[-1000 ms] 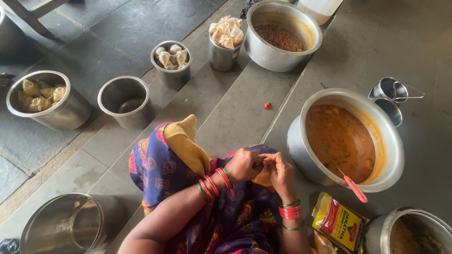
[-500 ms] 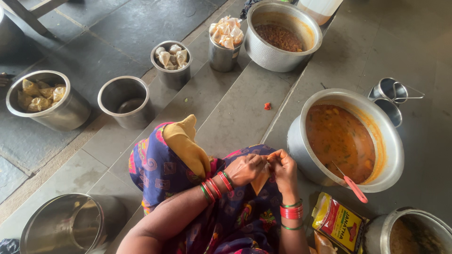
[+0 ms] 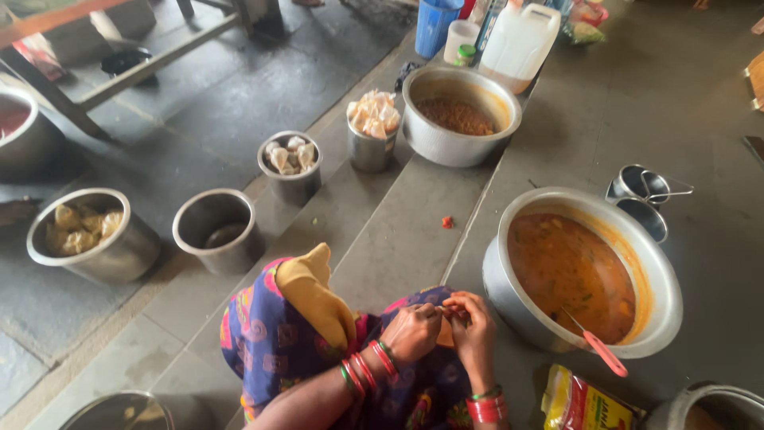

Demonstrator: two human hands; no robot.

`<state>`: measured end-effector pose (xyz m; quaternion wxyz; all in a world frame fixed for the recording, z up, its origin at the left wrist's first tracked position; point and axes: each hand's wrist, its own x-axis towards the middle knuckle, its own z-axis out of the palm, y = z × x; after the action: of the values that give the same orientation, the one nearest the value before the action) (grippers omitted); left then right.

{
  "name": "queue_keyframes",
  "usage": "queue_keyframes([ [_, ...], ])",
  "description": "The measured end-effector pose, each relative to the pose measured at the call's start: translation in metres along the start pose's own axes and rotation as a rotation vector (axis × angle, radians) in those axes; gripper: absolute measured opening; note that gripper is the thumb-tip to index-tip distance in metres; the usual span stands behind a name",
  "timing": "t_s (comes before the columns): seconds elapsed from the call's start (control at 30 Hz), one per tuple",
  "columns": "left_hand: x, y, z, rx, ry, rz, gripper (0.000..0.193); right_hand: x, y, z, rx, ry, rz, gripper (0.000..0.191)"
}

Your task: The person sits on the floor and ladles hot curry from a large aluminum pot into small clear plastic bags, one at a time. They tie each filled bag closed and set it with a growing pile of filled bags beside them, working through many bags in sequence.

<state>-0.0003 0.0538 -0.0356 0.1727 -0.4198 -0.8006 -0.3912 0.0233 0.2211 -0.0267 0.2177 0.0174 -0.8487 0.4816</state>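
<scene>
The stone floor (image 3: 700, 119) takes up most of the view. It is grey and worn, and it drops by a shallow step (image 3: 398, 231) to a lower level on the left. There the legs of a wooden frame (image 3: 119, 76) cross a darker, damp-looking patch. There is no counter, and everything stands on the floor.

The largest vessel is a wide steel pot of orange curry (image 3: 585, 275) just beside the person's right knee. A ladle with a pink handle (image 3: 605, 354) rests inside it. Beyond it stand a steel bowl of brown filling (image 3: 460, 111), a white jerrycan (image 3: 519, 36) and a blue bucket (image 3: 436, 24). On the lower level are a pot of tied pouches (image 3: 87, 235) and an empty pot (image 3: 216, 227). Two smaller tins heaped with pouches (image 3: 290, 163) (image 3: 372, 127) stand farther up along the step.

The person sits in a patterned cloth. The left hand (image 3: 412, 330) and right hand (image 3: 475, 334) meet over the lap, well clear of the pots. Between them is a small orange packet (image 3: 446, 336), mostly hidden. The fingers of both hands are pinched narrow on its neck.

I judge that the step in hand is closing or knotting the packet's mouth. That would call for a steady pinch from one hand while the other works the neck, with the packet kept upright so nothing leaks.

A yellow packet (image 3: 581, 402) lies by the curry pot, and a tiny red scrap (image 3: 447, 222) lies on the step.
</scene>
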Motion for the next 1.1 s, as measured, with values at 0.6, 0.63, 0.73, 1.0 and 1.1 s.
queue_keyframes([
  [0.6,0.007,-0.142,0.205,-0.559,-0.15,-0.786,0.011,0.02,0.205,0.024,-0.217,0.057,-0.412,0.034],
  [0.63,0.007,-0.14,0.205,-0.384,-0.106,-0.77,0.012,0.018,0.204,0.027,-0.223,0.123,-0.434,0.034],
  [0.73,0.011,-0.13,0.201,-0.426,0.035,-0.82,0.013,0.011,0.202,0.034,-0.197,0.217,-0.444,0.036],
  [1.0,-0.004,-0.122,0.205,-0.278,0.043,-0.661,0.012,-0.011,0.219,0.037,-0.019,0.203,-0.309,0.023],
  [1.1,-0.006,-0.108,0.207,-0.223,0.113,-0.509,0.009,-0.019,0.231,0.034,0.005,0.183,-0.202,0.016],
])
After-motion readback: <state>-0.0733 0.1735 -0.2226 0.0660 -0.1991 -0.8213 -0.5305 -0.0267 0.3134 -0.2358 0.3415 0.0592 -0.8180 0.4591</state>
